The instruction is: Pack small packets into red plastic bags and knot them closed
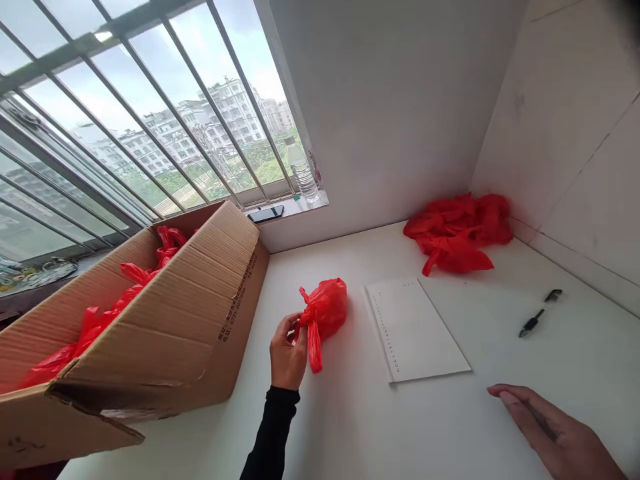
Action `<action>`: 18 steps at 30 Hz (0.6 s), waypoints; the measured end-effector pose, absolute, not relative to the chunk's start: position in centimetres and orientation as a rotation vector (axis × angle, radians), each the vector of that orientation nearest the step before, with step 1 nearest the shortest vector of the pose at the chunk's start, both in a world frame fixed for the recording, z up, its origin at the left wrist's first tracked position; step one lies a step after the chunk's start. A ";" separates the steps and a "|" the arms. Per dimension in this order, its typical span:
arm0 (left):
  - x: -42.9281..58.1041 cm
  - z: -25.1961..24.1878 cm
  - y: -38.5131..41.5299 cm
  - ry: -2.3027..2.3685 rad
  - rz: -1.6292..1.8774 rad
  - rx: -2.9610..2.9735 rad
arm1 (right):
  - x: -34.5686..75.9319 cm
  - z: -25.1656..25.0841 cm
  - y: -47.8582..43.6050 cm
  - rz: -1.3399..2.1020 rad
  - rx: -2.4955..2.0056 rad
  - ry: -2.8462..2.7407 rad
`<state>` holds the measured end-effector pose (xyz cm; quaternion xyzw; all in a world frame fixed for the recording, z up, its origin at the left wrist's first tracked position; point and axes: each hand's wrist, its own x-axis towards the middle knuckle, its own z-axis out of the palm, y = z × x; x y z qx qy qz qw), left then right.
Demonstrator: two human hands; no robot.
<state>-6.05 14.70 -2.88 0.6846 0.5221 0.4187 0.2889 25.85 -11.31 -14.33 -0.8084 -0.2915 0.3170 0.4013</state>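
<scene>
A tied red plastic bag [327, 308] with something round inside lies on the white table, and its contents are hidden. My left hand [289, 350], in a black sleeve, pinches the bag near its knot from the left. To the lower right, my right hand [555, 430] hovers over the table with thumb and fingertips close together. Nothing shows between them. Nearest to that hand are a printed white paper pad [420, 333] and an uncapped black pen [531, 324], with its cap [553, 295] lying apart.
A large open cardboard box [165, 327] holding several red bags [107, 320] stands on the left. Crumpled red bags [460, 230] lie at the back right against the wall. On the ledge of the barred window are a clear bottle [303, 173] and a phone [266, 214].
</scene>
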 end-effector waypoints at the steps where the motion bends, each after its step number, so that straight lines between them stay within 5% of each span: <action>1: -6.4 -3.0 13.6 1.355 1.128 1.828 | 25.8 -14.3 -11.3 0.815 -2.032 -0.767; 8: -6.2 -3.2 7.5 1.158 0.981 1.905 | 21.6 -9.7 -10.0 0.920 -1.806 -1.040; 18: -2.9 -2.6 4.3 0.988 0.955 2.103 | 17.9 -2.5 -5.4 0.589 -1.431 -1.457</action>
